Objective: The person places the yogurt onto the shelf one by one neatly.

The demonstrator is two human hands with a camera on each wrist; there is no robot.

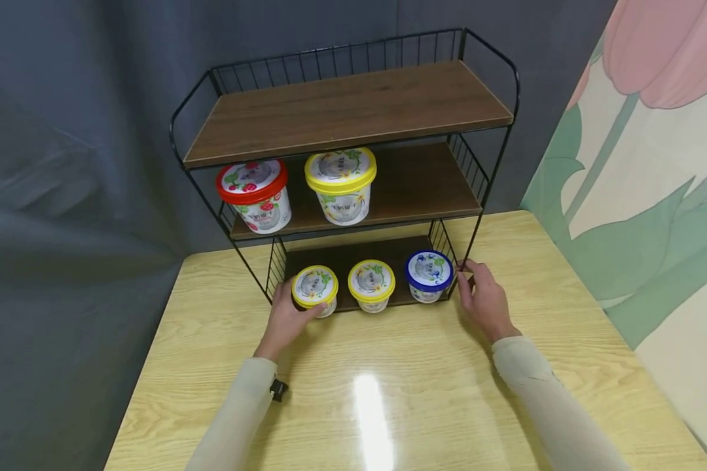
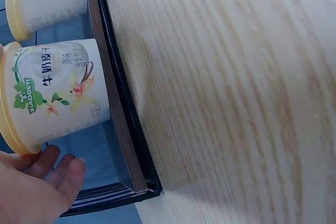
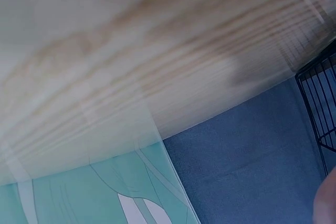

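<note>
On the bottom shelf, my left hand (image 1: pixel 289 318) holds a yellow-lidded paper tub (image 1: pixel 315 286) at the left end, thumb at its front and fingers on the far side. In the left wrist view, fingers (image 2: pixel 65 177) curl by the rim of that tub (image 2: pixel 68 85). A second yellow-lidded tub (image 1: pixel 371 282) stands beside it, then a blue-lidded tub (image 1: pixel 429 271) at the right end. Next to that, my right hand (image 1: pixel 484 301) grips the black wire post of the shelf rack (image 1: pixel 471 239) with thumb and fingertips. The right wrist view shows only a sliver of this hand.
Above, the middle shelf (image 1: pixel 421 180) bears a red-lidded tub (image 1: pixel 265 209) and a larger yellow-lidded tub (image 1: pixel 344 203). The rack's wooden top board (image 1: pixel 353 111) has a wire rail. A light wood table (image 1: pixel 436 392) lies in front, a dark curtain (image 1: pixel 94 163) behind.
</note>
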